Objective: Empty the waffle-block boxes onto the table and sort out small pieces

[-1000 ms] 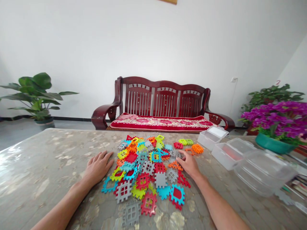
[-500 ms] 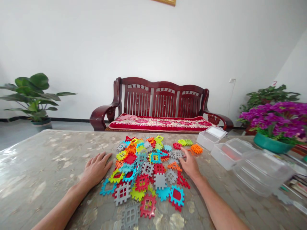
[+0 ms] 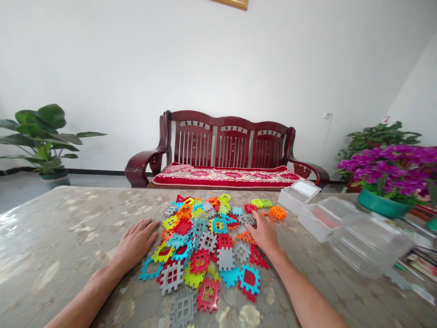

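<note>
A loose pile of toothed plastic building tiles [image 3: 225, 258] in red, blue, grey, lime and orange lies on the table between my hands. My left hand [image 3: 139, 241] rests flat on the tabletop to the left of the pile, fingers spread and holding nothing. At the pile's right edge is my right hand [image 3: 264, 232], its fingers stretched out over some grey window tiles [image 3: 246, 219]. Just beyond its fingertips lies a small red tile [image 3: 251, 208]. Whether those fingers press on a tile is hard to see. An orange round piece [image 3: 277, 212] sits to the right of that hand.
Clear plastic boxes with raised lids [image 3: 319, 223] stand on the right of the patterned table [image 3: 85, 228]. Behind them is a teal pot [image 3: 384, 202] of purple flowers. A wooden bench [image 3: 235, 141] with a red cover stands past the table's far edge.
My right hand has shifted slightly left, further over the grey tiles at the pile's edge. My left hand stays in place. The whole view has moved a little.
</note>
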`<state>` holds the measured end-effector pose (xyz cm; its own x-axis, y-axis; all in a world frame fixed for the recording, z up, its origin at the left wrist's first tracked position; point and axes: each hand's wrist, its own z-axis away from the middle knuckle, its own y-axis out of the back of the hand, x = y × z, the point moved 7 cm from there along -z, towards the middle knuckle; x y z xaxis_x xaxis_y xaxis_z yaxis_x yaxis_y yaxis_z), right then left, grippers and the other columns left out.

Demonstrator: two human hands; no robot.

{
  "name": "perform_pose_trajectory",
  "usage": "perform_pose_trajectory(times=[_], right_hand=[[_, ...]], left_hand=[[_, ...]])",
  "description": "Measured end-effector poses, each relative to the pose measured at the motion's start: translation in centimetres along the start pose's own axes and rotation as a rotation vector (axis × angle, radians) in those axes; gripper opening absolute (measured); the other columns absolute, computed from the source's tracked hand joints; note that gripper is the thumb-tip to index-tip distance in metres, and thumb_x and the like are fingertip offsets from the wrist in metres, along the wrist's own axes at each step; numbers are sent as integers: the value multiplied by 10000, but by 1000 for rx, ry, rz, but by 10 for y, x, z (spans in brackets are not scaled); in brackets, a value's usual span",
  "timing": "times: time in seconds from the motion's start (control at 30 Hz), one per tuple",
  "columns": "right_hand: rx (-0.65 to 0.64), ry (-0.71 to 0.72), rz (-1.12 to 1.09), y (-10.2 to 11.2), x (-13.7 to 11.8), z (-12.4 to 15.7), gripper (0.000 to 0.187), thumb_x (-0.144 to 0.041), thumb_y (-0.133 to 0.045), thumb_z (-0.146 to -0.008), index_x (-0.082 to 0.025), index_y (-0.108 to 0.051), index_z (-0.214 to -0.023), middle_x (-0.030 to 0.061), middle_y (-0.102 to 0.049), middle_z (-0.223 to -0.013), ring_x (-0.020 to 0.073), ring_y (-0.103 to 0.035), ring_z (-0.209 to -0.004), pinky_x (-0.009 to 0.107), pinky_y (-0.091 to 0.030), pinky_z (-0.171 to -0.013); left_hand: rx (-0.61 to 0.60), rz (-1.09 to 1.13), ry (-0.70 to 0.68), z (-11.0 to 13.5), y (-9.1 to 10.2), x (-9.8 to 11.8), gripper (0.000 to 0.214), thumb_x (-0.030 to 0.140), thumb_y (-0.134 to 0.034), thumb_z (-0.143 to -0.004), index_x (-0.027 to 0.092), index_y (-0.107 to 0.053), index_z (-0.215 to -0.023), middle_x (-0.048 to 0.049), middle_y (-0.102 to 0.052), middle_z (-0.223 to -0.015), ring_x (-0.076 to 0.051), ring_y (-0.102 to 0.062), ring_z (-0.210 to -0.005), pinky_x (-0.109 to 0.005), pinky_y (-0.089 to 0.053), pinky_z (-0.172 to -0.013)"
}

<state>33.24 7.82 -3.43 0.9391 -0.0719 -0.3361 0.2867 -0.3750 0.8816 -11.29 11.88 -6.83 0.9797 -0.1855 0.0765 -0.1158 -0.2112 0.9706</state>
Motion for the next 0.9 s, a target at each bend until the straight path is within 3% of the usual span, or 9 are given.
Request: perform_pose_trajectory(times=[0.23,0.5,0.63,0.8,0.9], right_hand=[[68,-39,-187,-7,13,-1,593,-262,-651,-754,-199,-562,-1336,84,-698,-1179,263,-617,-1114,382,-460,-976],[196,-71,-448,-11,30,-8,631,-316,-648,-722,-180,-541,-1329,110,-665,-1179,264,-618,-1097,411,-471,-999],[160,-60,-405,-16,17,-11,656,-293,-664,-704,-203,-536,-1341,101,-656,-1171,267,-608,-1108,412,-468,-1000],[59,-8,-287,-21,-5,-12,763,-332,-700,-711,-197,-457,-1421,128,-591,-1342,291,-559,-1222,422,-413,-1059],[-16,-18,-196,-21,-12,-13,742,-338,-685,-741,-189,-458,-1432,136,-629,-1308,309,-569,-1213,418,-426,-1026]], left_hand=[[-17,-5,-35,0,-1,2,533,427,-285,-964,269,-605,-1359,-95,-570,-1440,-289,-484,-1366,-465,-369,-1121],[-22,7,-30,0,2,3,521,419,-301,-957,279,-605,-1356,-82,-575,-1438,-290,-480,-1367,-468,-374,-1117],[-12,9,-27,0,3,3,525,417,-292,-957,276,-609,-1351,-86,-578,-1432,-287,-491,-1357,-466,-375,-1113],[-4,28,-19,0,3,3,513,418,-310,-951,287,-613,-1344,-77,-581,-1428,-285,-496,-1349,-467,-369,-1115],[-9,21,-19,0,2,2,520,423,-302,-953,282,-607,-1351,-79,-576,-1432,-283,-500,-1343,-464,-368,-1115]])
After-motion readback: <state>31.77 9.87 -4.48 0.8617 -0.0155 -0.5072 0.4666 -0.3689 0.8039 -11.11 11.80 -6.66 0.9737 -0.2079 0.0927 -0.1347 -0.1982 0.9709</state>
